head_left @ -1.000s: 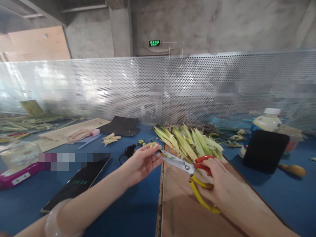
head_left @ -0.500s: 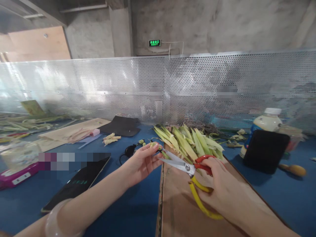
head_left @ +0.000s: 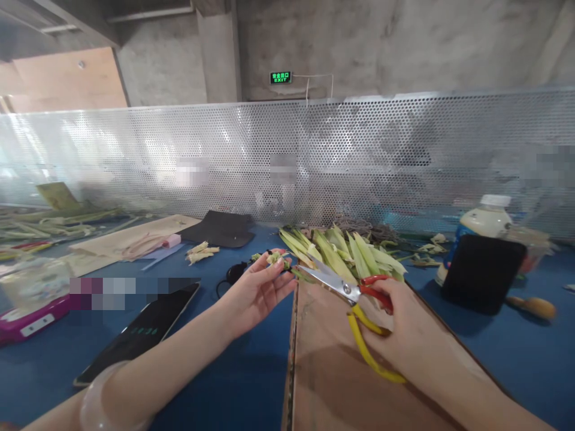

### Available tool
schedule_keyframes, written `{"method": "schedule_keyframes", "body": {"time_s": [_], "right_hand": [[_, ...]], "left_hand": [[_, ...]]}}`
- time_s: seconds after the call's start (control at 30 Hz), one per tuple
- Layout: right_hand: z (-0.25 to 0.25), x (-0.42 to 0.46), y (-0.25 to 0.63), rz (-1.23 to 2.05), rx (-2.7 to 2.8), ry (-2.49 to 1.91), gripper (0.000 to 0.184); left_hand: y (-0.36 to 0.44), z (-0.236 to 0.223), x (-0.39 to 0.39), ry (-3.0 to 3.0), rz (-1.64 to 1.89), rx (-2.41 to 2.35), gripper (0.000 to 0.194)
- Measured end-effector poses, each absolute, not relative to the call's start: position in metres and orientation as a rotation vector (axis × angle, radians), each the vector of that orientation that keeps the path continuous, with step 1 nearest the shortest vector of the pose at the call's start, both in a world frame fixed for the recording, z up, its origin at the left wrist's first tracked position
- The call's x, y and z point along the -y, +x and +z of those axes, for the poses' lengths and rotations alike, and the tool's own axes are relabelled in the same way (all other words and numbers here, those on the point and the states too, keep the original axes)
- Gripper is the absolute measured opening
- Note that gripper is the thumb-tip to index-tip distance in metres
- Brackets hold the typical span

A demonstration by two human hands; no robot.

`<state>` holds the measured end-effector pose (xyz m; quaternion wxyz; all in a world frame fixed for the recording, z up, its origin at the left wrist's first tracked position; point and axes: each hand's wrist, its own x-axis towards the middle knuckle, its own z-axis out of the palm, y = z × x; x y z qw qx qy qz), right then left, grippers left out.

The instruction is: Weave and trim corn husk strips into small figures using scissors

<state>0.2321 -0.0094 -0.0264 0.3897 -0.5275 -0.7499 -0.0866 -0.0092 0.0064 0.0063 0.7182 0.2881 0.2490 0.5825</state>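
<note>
My left hand [head_left: 254, 296] pinches a small, knotted-looking piece of pale green corn husk [head_left: 277, 259] between thumb and fingers, palm turned up. A thin green strip trails from it toward the right; its exact shape is hard to make out. My right hand [head_left: 411, 326] grips scissors [head_left: 330, 279] by their handles, one red and one yellow. The steel blades stand apart and point left, close to the left fingertips. Behind the blades lies a pile of green and yellowish corn husks [head_left: 336, 254] on a brown board [head_left: 332, 359].
On the left of the blue table are a phone [head_left: 148, 329], a purple object [head_left: 40, 320] and husk scraps [head_left: 202, 252]. To the right stand a bottle [head_left: 483, 218], a black panel [head_left: 485, 275] and a wooden-handled tool [head_left: 536, 307]. A perforated metal screen [head_left: 224, 155] runs behind.
The scissors have shifted slightly right and up, away from my left fingertips, and their blades have changed angle. The husk piece in my left hand shows more clearly above the thumb.
</note>
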Motion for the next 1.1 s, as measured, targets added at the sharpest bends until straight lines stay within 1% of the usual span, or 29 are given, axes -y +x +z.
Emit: {"method": "schedule_keyframes", "body": {"time_s": [0.1,0.23,0.43,0.63,0.8,1.0,1.1], "right_hand": [[-0.026,0.008,0.233,-0.290,1.924,-1.303,0.040],[-0.031,0.005,0.238,-0.463,1.948,-1.226,0.040],[-0.033,0.004,0.240,-0.581,2.012,-1.167,0.037],[-0.033,0.003,0.240,-0.597,1.992,-1.166,0.038],[-0.033,0.002,0.243,-0.668,2.044,-1.095,0.033],[-0.033,0.001,0.244,-0.763,1.993,-1.055,0.038],[-0.033,0.001,0.243,-0.742,1.997,-1.082,0.036]], "left_hand": [[-0.008,0.009,-0.004,0.621,1.310,-0.594,0.018],[-0.006,0.010,-0.003,0.623,1.328,-0.593,0.018],[-0.006,0.011,-0.003,0.623,1.322,-0.596,0.018],[-0.007,0.009,-0.003,0.611,1.321,-0.590,0.019],[-0.007,0.006,-0.005,0.630,1.320,-0.565,0.016],[-0.008,0.005,-0.005,0.637,1.317,-0.551,0.015],[-0.008,0.004,-0.005,0.635,1.313,-0.559,0.014]]}}
